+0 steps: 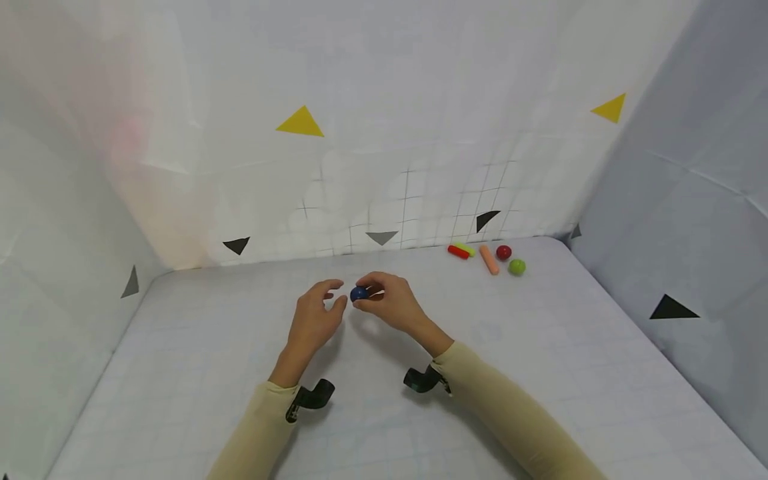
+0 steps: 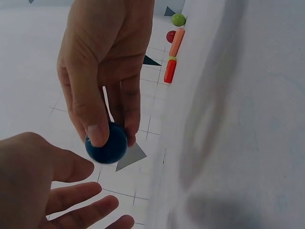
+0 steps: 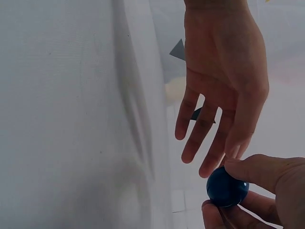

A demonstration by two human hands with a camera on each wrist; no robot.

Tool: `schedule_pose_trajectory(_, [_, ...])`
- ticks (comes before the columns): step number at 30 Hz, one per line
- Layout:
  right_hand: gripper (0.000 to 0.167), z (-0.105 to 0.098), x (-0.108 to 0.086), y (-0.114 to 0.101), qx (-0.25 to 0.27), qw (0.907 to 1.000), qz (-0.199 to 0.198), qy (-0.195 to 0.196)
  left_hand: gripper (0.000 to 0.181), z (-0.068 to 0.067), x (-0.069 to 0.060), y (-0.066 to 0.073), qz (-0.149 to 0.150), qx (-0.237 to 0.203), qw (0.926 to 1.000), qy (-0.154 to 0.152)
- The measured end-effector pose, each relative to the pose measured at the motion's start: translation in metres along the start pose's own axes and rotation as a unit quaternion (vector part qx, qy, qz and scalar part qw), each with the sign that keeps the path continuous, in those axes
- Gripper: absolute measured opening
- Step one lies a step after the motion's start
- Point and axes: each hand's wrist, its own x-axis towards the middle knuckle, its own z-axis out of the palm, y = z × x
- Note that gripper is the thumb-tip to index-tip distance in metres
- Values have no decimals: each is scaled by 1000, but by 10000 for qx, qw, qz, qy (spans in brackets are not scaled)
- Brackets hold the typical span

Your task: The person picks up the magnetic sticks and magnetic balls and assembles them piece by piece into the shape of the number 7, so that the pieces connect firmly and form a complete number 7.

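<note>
My right hand (image 1: 393,303) pinches a small blue ball (image 1: 359,294) between thumb and fingers, above the table. In the right wrist view the blue ball (image 3: 227,187) shows glossy, with the thumb on its top side. My left hand (image 1: 315,317) is just left of the ball, its thumb and fingers spread apart and relaxed. The left wrist view shows a gap between the left hand (image 2: 57,186) and the ball (image 2: 107,144). Nothing sits between the left fingers.
At the table's back right lie a red stick (image 1: 459,252), a yellow-green stick (image 1: 465,249), an orange stick (image 1: 489,260), a red ball (image 1: 503,253) and a green ball (image 1: 517,267). White sheeted walls (image 1: 384,80) with triangle markers enclose the white table (image 1: 198,353).
</note>
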Motion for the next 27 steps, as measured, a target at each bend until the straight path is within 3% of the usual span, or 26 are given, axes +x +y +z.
schedule_pose_trajectory(12, [29,22,6,7,-206,9994,77,-265,34,-2,4,-10,164,-33,9993,326])
schedule_pose_trajectory(27, [28,37,20,17,-832,9957,302,-264,44,-5,8,-17,-145,113,9998,-4])
